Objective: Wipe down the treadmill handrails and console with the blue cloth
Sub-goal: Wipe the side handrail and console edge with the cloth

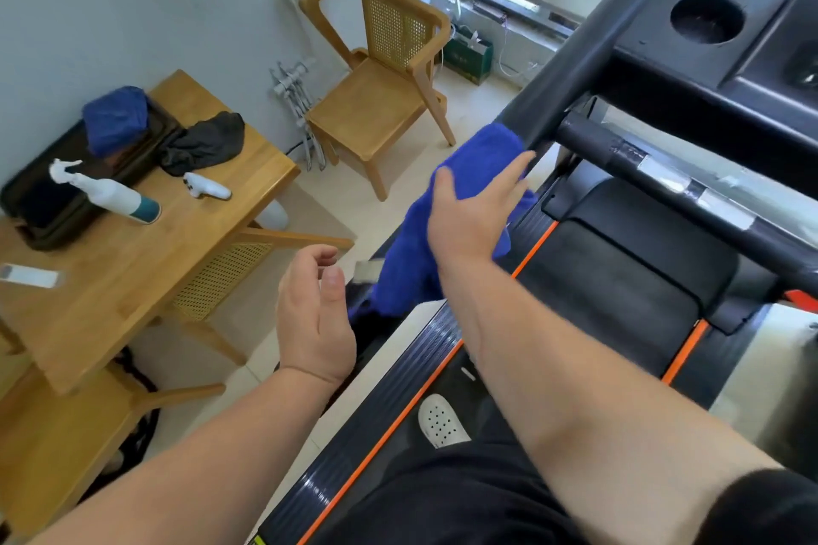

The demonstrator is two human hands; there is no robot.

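- Cloth wraps the lower end of the handrail, its tail hanging down.
- Right hand presses it there, fingers stretched flat.
- Left hand hovers nearby, loosely curled, empty.
- Counter at left carries a bottle.

No text, label, brand or number can be read anywhere, whether on the treadmill console or the wooden table.

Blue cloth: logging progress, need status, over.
Right hand flat, pressing blue cloth onto handrail end. Left hand free, loosely curled. Nothing in the way.
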